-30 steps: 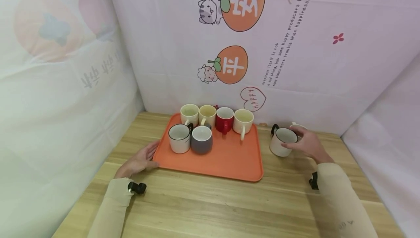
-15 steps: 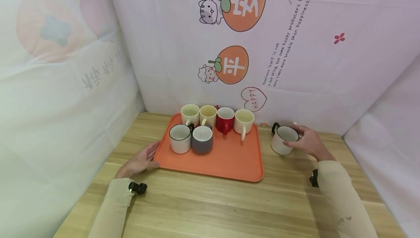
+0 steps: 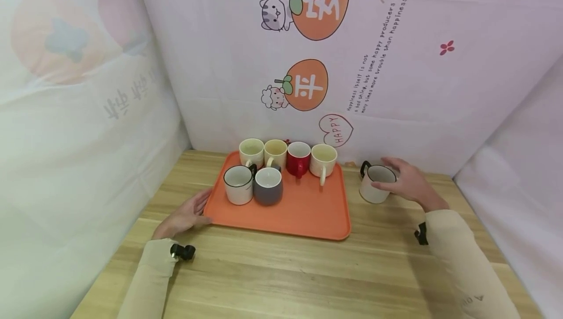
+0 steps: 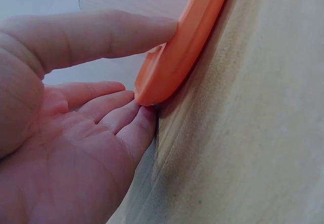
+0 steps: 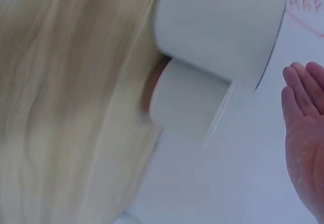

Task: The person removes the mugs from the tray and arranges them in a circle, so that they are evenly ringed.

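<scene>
Just beside the right hand stands a black-rimmed white mug.

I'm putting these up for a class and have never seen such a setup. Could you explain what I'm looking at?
There's no machine: a person works with two bare hands. The wide view comes from a camera on the head, the two close views from one on each wrist.

On the pale wooden table lies a rectangular orange tray, plastic-looking. It carries six mugs: rounded grey, white with a black rim, glossy red, pale yellow and two cream.

The left hand holds the tray's near-left corner. The right hand is at another white, black-rimmed cylindrical mug, right of the tray; its fingers look straight, and contact is unclear. The right wrist view shows a smaller whitish mug beside that one.
</scene>
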Demonstrator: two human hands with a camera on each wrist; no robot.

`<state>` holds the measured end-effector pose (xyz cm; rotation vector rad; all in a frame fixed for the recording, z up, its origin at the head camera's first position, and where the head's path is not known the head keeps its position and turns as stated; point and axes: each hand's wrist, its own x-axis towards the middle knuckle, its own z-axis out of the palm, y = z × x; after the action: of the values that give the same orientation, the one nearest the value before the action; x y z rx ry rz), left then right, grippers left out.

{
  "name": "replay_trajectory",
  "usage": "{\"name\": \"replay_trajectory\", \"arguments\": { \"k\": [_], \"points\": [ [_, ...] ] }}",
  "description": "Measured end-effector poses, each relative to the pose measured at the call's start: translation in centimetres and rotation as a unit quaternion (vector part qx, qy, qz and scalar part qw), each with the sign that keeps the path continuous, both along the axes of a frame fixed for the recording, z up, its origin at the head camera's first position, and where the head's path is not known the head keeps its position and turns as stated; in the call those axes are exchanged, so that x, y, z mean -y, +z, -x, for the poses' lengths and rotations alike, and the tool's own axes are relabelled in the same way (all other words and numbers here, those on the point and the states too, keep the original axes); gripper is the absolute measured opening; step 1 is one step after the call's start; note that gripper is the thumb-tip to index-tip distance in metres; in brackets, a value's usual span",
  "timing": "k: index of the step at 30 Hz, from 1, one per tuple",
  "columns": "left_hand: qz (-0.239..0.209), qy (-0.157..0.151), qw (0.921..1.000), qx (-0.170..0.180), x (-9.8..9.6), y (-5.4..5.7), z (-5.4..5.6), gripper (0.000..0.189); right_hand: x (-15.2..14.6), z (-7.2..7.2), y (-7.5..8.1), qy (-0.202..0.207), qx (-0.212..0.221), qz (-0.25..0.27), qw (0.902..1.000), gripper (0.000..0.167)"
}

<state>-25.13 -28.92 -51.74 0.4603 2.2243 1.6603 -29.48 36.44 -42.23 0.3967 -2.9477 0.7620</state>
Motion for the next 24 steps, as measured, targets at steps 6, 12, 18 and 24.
{"name": "replay_trajectory", "arguments": {
  "k": [6,12,18,24],
  "points": [
    [-0.003,-0.001,1.0000,0.002,0.0,0.0,0.0,0.104,3.2,-0.3,0.6,0.042,-0.005,0.012,0.9990,0.094],
    [0.004,0.002,1.0000,0.001,-0.1,0.0,0.0,0.104,7.1,0.1,0.3,0.099,-0.040,0.024,0.9940,0.089],
    [0.002,0.003,1.0000,0.005,-0.1,0.1,0.1,0.104,11.5,0.8,-0.3,0.119,-0.014,0.036,0.9921,0.088],
    [-0.002,0.001,1.0000,0.007,-0.1,0.2,-0.1,0.104,16.5,1.1,-1.2,0.128,0.020,0.048,0.9905,0.091]
  ]
}}
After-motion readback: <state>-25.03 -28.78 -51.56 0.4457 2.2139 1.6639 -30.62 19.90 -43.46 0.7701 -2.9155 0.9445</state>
